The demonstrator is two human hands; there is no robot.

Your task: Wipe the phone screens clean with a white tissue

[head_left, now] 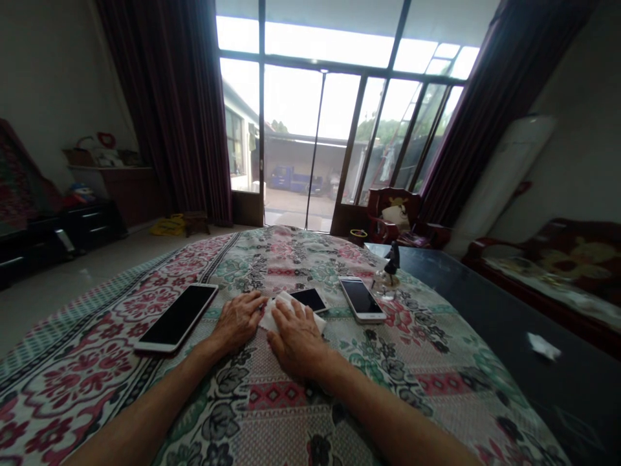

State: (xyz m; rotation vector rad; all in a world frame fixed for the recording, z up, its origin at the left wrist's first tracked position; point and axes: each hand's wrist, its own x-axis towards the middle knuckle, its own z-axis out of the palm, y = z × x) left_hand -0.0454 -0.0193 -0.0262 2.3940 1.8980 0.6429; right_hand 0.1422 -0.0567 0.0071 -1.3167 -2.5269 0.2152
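A white tissue (316, 321) lies under my right hand (297, 333), whose fingers press it down over the near left part of a small phone (311, 298). My left hand (239, 321) rests on the cloth just left of the tissue, fingers bent and close together, the fingertips at the phone's left end; what they touch is too small to tell. To the left lies a large white-framed phone (179, 317), dark screen up. Another white phone (361, 299) lies right of my hands, its screen dark too.
A patterned cloth (339, 401) covers the round table. A dark figurine on a clear base (392, 262) stands at the back right. On the black surface (490, 310) at the right lies a crumpled white tissue (544, 347).
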